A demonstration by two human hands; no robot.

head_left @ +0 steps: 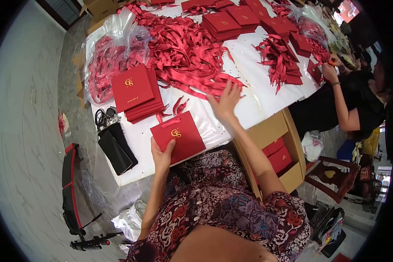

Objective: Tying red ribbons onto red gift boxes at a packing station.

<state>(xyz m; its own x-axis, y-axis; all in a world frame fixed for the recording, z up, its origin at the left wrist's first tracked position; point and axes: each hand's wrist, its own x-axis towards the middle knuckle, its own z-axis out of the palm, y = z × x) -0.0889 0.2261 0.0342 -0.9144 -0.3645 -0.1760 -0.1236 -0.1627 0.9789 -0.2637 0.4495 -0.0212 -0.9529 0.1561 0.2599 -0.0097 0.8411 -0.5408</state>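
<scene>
My left hand (163, 153) grips the lower left side of a flat red paper bag (185, 142), thumb on its front, at the table's near edge. The bag has a gold emblem, and a red ribbon shows at its top edge. Farther right, my right hand (227, 102) is stretched out over the ends of long red ribbons (192, 85), its fingers extended and apart. Whether the fingertips touch a ribbon I cannot tell. The ribbons run back into a large tangled heap (183, 43). Beyond the held bag lies a stack of red bags (133, 89).
A black phone (115, 148) and cables lie at the left edge of the white-covered table (249, 98). A plastic bag of ribbons (105, 65) stands behind. An open cardboard box (294, 174) with red bags sits at right. Beyond it, another person (349, 98) works with their hands.
</scene>
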